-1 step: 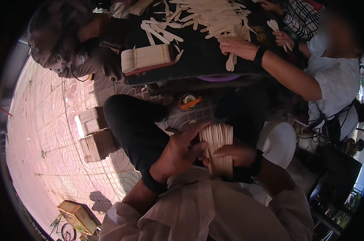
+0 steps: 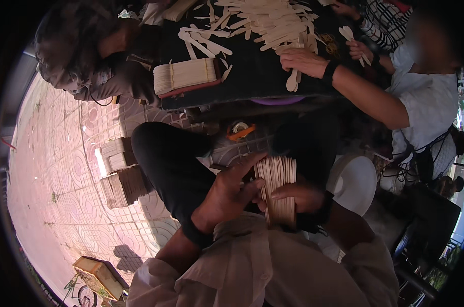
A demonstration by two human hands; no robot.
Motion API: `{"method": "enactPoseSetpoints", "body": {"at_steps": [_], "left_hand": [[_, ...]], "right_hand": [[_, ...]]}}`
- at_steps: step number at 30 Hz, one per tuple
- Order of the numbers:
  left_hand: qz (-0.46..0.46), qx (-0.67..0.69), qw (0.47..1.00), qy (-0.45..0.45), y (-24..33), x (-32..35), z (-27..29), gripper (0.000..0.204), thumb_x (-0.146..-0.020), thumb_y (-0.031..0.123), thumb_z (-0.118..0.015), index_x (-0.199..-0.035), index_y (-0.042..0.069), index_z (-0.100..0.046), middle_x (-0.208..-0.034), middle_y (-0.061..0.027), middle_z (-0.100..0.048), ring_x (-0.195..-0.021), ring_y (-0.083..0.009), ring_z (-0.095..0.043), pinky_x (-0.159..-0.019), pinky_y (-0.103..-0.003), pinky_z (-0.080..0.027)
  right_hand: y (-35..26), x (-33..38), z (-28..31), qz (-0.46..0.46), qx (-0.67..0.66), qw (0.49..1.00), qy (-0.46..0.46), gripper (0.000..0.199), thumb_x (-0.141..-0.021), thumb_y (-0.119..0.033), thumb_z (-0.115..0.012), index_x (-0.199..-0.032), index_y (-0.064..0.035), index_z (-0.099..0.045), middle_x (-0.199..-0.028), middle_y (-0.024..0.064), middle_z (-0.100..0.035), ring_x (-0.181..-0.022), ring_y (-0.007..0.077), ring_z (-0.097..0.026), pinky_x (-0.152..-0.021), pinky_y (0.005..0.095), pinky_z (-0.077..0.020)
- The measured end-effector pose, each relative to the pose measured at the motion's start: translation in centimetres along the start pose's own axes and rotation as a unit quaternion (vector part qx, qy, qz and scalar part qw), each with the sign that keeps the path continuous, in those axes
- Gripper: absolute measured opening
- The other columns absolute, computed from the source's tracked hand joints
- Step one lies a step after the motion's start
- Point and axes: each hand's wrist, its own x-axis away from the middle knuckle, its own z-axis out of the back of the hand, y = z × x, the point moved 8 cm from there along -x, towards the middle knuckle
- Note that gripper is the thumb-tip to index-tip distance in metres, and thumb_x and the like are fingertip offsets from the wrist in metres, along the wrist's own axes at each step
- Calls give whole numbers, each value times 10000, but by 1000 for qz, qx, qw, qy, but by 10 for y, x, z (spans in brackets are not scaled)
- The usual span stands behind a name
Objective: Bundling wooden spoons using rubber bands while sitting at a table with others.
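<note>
A person is sitting over a pink patterned tiled floor (image 2: pixel 63 169), looking down at their own lap, with one black-trousered knee (image 2: pixel 165 153) raised in the middle of the view. Ahead of them a dark cloth-covered table (image 2: pixel 257 71) is carrying one large loose heap of flat wooden sticks (image 2: pixel 273 20) and one banded bundle of sticks (image 2: pixel 186 75) lying near its front edge. Two other people are sitting at that table: one on the left in dark clothing (image 2: pixel 88 51), and one on the right in a white shirt (image 2: pixel 426 107), whose hand with a black wristband (image 2: pixel 306 61) is resting on the cloth among the loose sticks. Three more stacks of bundled sticks (image 2: pixel 120 171) are standing on the floor to the left of the knee. One white round bowl (image 2: pixel 354 181) is sitting to the right of the lap. In the lap itself, the stack of flat wooden sticks (image 2: pixel 278 189) is standing on edge between both hands, just above the pale shirt. The right hand (image 2: pixel 301 197) is clasping the stack from the right, fingers wrapping across its front. The left hand (image 2: pixel 227 197) is pressing flat against the stack's left side, fingers stretching up along it.
</note>
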Motion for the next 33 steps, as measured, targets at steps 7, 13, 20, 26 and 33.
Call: {"method": "enactPoseSetpoints", "body": {"at_steps": [7,13,20,26,33], "left_hand": [[70,194,978,-12,-6,-4,-13,628,-754,-19,-628,-1316,67,-360,-1144,-138,-510,-1057,-197,-523,-823,-302,-457],[-117,-128,985,20,10,-11,-6,658,-759,-52,-614,-1335,65,-317,-1041,-116,-537,-863,-117,-563,-719,-253,-481],[42,310,948,64,-40,-10,-11,535,-803,41,-630,-1262,2,-358,-976,-113,-567,-801,-158,-575,-697,-277,-482],[167,243,956,-2,-62,0,-30,467,-784,16,-636,-1194,-21,-415,-1020,-48,-528,-966,-104,-500,-797,-244,-435],[122,311,943,2,-57,-3,-27,410,-787,-26,-597,-1166,-18,-440,-1065,-15,-502,-1005,-101,-492,-830,-232,-417]], "right_hand": [[-11,4,-1,33,2,999,7,417,-750,-55,-562,-1150,-3,-455,-969,137,-577,-870,264,-603,-771,370,-494],[-12,-1,7,54,15,998,17,403,-778,-44,-570,-1163,-1,-458,-965,116,-582,-881,251,-609,-786,352,-490],[-30,-1,21,153,-21,983,102,405,-750,-101,-522,-1136,13,-472,-1007,147,-571,-884,253,-582,-821,376,-471],[-28,-10,28,139,-112,982,62,382,-752,-114,-511,-1106,29,-489,-1055,178,-554,-905,267,-572,-829,386,-470],[-28,-13,34,183,-86,975,93,380,-743,-110,-513,-1094,34,-494,-1044,179,-560,-898,268,-573,-824,396,-467]]}}
